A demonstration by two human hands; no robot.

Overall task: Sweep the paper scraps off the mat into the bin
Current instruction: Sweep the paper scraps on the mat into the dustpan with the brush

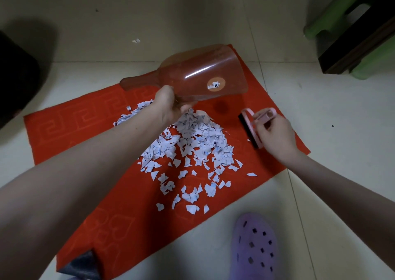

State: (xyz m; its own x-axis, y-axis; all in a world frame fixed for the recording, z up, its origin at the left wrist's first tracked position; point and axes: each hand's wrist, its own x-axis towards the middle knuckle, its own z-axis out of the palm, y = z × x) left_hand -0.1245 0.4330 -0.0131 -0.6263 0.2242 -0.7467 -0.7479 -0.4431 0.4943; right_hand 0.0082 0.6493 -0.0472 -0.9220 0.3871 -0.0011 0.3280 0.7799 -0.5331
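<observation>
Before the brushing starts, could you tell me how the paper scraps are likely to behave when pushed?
The paper scraps look thin and small, so probably light and apt to scatter. They lie loosely heaped, so should not move as one. The embossed pattern of the red mat may snag a few.

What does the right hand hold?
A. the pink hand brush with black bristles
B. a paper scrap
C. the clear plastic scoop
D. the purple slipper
A: the right hand curls its fingers round the handle of the pink hand brush with black bristles, while the left hand holds the clear plastic scoop.
</observation>
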